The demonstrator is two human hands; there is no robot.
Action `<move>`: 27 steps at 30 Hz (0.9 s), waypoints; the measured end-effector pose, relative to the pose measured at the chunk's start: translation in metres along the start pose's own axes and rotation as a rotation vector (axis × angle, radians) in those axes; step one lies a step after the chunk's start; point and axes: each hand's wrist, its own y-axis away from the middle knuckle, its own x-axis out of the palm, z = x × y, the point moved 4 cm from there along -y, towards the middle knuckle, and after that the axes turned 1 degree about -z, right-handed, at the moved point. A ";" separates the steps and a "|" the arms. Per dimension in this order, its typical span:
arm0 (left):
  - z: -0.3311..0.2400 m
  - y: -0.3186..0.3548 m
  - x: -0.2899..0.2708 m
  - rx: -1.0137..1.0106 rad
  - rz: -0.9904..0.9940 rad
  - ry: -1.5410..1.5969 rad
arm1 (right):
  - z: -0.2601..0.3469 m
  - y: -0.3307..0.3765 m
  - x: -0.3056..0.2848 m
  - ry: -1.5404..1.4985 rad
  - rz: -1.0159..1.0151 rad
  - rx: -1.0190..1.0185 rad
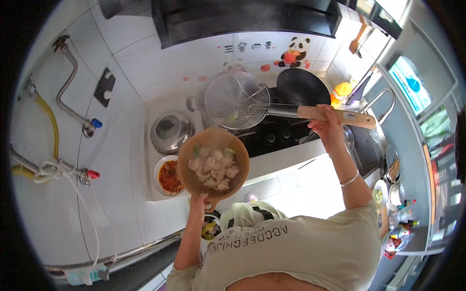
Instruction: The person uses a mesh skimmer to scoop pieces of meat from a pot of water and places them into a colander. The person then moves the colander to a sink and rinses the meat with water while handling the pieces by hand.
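Note:
My left hand [198, 206] grips the short handle of a tan colander [183, 180], which holds pale, steaming chunks of food with a few green bits. My right hand [329, 127] is wrapped round the wooden handle of a wire skimmer [236, 100]. The skimmer's round mesh hangs over a metal pot [200, 103] on the stove, so much of the pot is hidden. Beside the colander, on the counter, a white bowl [156, 180] contains a red, oily sauce. Just behind that bowl sits a shiny domed metal lid [171, 132].
A black wok [303, 92] stands on the right of the black stove [272, 143]. To its right are an orange-yellow bottle [341, 92] and a sink with a curved faucet [383, 99]. The range hood [247, 24] overhangs the back. Pipes [73, 104] run along the left wall.

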 end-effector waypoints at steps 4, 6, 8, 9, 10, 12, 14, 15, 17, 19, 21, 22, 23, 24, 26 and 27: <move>0.031 -0.011 -0.017 -0.008 0.050 0.008 | 0.000 -0.005 -0.007 -0.001 -0.040 -0.028; 0.036 -0.006 -0.016 0.010 0.038 0.014 | 0.003 -0.010 -0.009 -0.011 -0.050 -0.044; 0.047 -0.003 -0.021 0.026 0.096 0.029 | 0.005 -0.020 -0.007 -0.011 -0.036 -0.037; 0.051 -0.002 -0.021 0.035 0.120 0.040 | 0.004 -0.025 -0.007 -0.012 -0.039 -0.041; 0.050 0.005 -0.012 -0.004 -0.010 0.003 | 0.001 -0.032 -0.008 -0.007 -0.048 -0.052; 0.047 0.023 0.008 0.031 0.017 0.060 | -0.005 -0.046 -0.006 -0.022 -0.022 -0.041; 0.054 0.028 0.012 0.037 0.073 0.102 | -0.019 -0.064 0.010 0.049 -0.003 0.028; 0.071 0.025 0.005 0.023 0.124 0.116 | -0.027 -0.075 0.019 0.083 0.011 0.063; 0.100 0.026 0.001 -0.010 0.127 0.131 | -0.059 -0.109 0.027 0.125 0.066 0.089; 0.121 0.032 0.009 -0.055 0.023 0.147 | -0.091 -0.135 0.042 0.152 0.126 0.065; 0.098 0.065 0.051 0.026 -0.041 0.168 | -0.113 -0.148 0.057 0.234 0.162 0.113; 0.102 0.076 0.057 0.035 -0.080 0.187 | -0.123 -0.149 0.065 0.199 0.159 0.104; 0.103 0.085 0.062 0.044 -0.117 0.205 | -0.133 -0.150 0.071 0.164 0.153 0.096; 0.100 0.093 0.070 0.011 -0.045 0.204 | -0.143 -0.150 0.075 0.224 0.174 0.115; 0.109 0.101 0.080 0.034 -0.107 0.238 | -0.172 -0.156 0.076 0.196 0.183 0.131; 0.115 0.103 0.084 0.044 -0.130 0.255 | -0.184 -0.160 0.073 0.164 0.161 0.137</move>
